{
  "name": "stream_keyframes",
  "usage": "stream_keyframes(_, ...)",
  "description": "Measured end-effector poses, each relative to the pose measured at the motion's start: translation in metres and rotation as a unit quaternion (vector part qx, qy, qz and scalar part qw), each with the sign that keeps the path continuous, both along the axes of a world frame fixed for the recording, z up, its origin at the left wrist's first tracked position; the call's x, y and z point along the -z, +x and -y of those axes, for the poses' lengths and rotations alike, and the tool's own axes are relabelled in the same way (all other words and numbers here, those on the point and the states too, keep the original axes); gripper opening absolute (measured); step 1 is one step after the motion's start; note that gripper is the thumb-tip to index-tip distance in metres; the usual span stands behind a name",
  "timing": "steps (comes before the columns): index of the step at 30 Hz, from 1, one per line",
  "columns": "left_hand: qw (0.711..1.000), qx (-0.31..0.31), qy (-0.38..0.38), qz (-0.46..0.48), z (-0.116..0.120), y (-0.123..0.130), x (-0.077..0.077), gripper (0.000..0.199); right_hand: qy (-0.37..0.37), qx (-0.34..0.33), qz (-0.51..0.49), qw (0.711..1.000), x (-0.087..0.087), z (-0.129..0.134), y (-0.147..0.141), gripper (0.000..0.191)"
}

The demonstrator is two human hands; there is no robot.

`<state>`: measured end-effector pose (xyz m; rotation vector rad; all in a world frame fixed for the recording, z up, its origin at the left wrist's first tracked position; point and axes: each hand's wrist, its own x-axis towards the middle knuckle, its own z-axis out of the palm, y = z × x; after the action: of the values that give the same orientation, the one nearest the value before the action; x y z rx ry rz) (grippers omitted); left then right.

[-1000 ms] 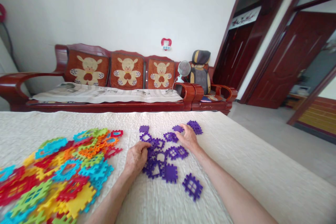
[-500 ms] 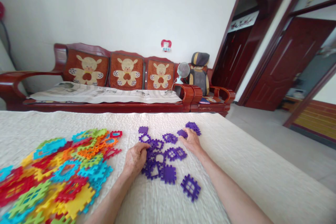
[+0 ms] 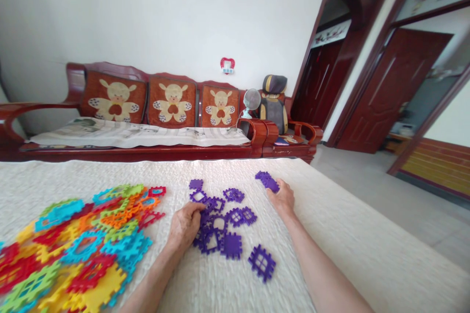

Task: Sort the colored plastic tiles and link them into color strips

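Observation:
Purple notched square pieces point(image 3: 231, 245) lie spread over the middle of the cloth-covered table, some solid, some with window-like openings. My left hand point(image 3: 186, 221) rests at the left edge of this group, its fingers closed on a purple piece at the fingertips. Farther back on the right, my right hand point(image 3: 282, 195) has thumb and fingers around a small cluster of purple pieces point(image 3: 267, 180). A single windowed purple piece point(image 3: 262, 263) lies apart, nearer to me.
A heap of red, yellow, green, blue and orange pieces point(image 3: 88, 249) covers the table's left side. Beyond the table's far edge stand a wooden sofa point(image 3: 165, 151) with bear cushions point(image 3: 172, 102), a small fan point(image 3: 251, 100) and an armchair point(image 3: 310, 133).
My right hand has moved a little to the right, and the small purple piece by its fingers now lies against the far cluster. My left hand stays by the purple group. The view has shifted slightly.

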<state>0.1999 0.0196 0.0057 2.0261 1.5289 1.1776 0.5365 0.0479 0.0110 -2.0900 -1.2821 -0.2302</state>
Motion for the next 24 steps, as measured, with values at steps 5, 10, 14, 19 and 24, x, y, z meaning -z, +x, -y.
stream_keyframes(5,1.000,0.002,-0.001,0.000,0.0004,0.0005,-0.0010,0.030,-0.006,-0.009,0.011,1.000,0.0033,-0.0031,0.0000,0.047)
stream_keyframes(10,1.000,-0.003,0.001,-0.008,-0.0002,0.0002,-0.0002,0.030,-0.008,-0.007,0.010,1.000,0.0017,-0.0011,-0.0010,0.047)
stream_keyframes(14,1.000,0.003,0.000,-0.015,-0.0011,-0.0004,0.0013,0.030,-0.022,-0.002,0.005,1.000,-0.0004,-0.0010,-0.0025,0.047)
stream_keyframes(19,1.000,0.003,0.003,-0.017,-0.0020,-0.0011,0.0031,0.031,-0.038,0.003,0.016,0.999,0.0021,-0.0031,-0.0013,0.050)
stream_keyframes(24,1.000,0.000,0.008,-0.017,-0.0025,-0.0006,0.0031,0.030,-0.044,0.005,0.015,0.999,0.0033,-0.0035,-0.0012,0.052)
